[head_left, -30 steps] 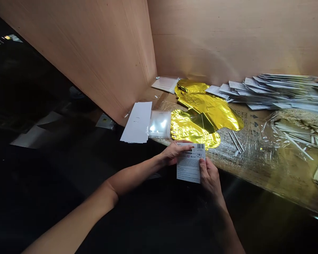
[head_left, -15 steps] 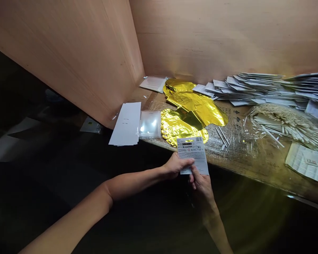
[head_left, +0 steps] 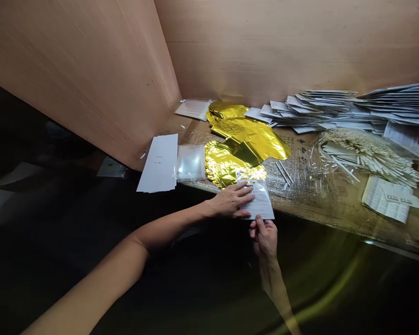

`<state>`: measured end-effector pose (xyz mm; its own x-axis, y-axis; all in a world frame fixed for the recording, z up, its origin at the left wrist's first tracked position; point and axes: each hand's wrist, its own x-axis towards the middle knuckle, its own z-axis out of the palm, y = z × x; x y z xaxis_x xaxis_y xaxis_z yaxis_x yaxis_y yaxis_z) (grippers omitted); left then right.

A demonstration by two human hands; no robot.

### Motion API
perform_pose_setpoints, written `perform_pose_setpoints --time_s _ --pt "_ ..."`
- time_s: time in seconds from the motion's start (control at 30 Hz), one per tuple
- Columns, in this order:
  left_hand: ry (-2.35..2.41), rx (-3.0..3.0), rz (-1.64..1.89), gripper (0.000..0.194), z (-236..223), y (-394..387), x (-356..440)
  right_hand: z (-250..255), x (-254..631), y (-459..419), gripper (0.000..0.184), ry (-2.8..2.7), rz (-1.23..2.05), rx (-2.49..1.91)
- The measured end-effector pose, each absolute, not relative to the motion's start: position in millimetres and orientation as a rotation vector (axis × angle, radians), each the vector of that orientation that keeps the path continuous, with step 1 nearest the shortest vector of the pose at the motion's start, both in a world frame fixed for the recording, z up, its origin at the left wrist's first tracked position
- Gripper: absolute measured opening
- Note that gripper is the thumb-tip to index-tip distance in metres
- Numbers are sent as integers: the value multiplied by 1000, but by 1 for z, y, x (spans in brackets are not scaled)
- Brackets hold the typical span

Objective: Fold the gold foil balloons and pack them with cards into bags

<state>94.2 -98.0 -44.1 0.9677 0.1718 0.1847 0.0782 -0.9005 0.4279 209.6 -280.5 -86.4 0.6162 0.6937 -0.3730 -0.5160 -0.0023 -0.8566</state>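
My left hand lies across a white printed card, pressing it down at the edge of the work surface. My right hand sits just below the card's lower edge, with its fingers curled. I cannot tell whether those fingers grip the card. The card's upper part is partly hidden by my left fingers. Just beyond the card lie crumpled gold foil balloons, and one scalloped foil edge nearly reaches my left hand.
To the left stand a white paper stack and clear plastic sleeves. Printed sheets pile up at the back right, beside white sticks in plastic and a booklet. Plywood walls rise behind.
The card has tipped down from being held up in both hands to lying flat under my left hand. My right hand has dropped to its lower edge. The whole scene has shifted left in view.
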Motion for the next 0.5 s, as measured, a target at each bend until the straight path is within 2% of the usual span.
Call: perform_pose_setpoints --time_s 0.33,0.5 --pt "319 2722 250 87 -39 -103 98 -96 212 -276 46 -106 961 -1021" --pt "330 2675 241 81 -38 -100 100 -110 219 -280 40 -78 1080 -950"
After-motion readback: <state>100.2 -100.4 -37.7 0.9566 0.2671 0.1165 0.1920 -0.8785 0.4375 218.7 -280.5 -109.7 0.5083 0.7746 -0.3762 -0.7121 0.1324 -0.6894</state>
